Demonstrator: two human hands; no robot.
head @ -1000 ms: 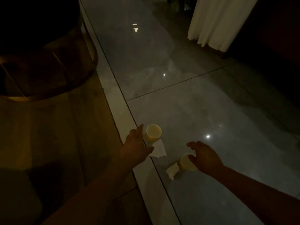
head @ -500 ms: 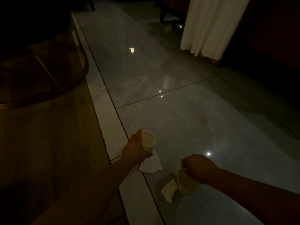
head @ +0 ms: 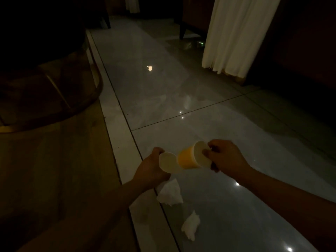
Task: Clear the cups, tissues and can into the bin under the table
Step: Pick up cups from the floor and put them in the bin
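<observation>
The left hand (head: 151, 169) has its fingers wrapped round a pale paper cup (head: 168, 161), tipped on its side so the open mouth faces the other hand; that reads as a receiving pose. The right hand (head: 225, 157) pinches the rim of an orange cup (head: 189, 159), thumb inside the mouth and the other fingers closed on the outside, which leaves the cup's base free and pointing straight at the pale cup's opening. The base sits at or just inside that mouth; the dim light does not show how deep. Held this way, the two are most likely being nested, so that one hand can carry both and the other is spared for the rest. Below the left fingers, on the glossy floor (head: 209, 124), lies a crumpled tissue (head: 170, 194), and a second tissue (head: 190, 227) lies nearer the person, both untouched. Neither can nor bin can be made out in this darkness.
</observation>
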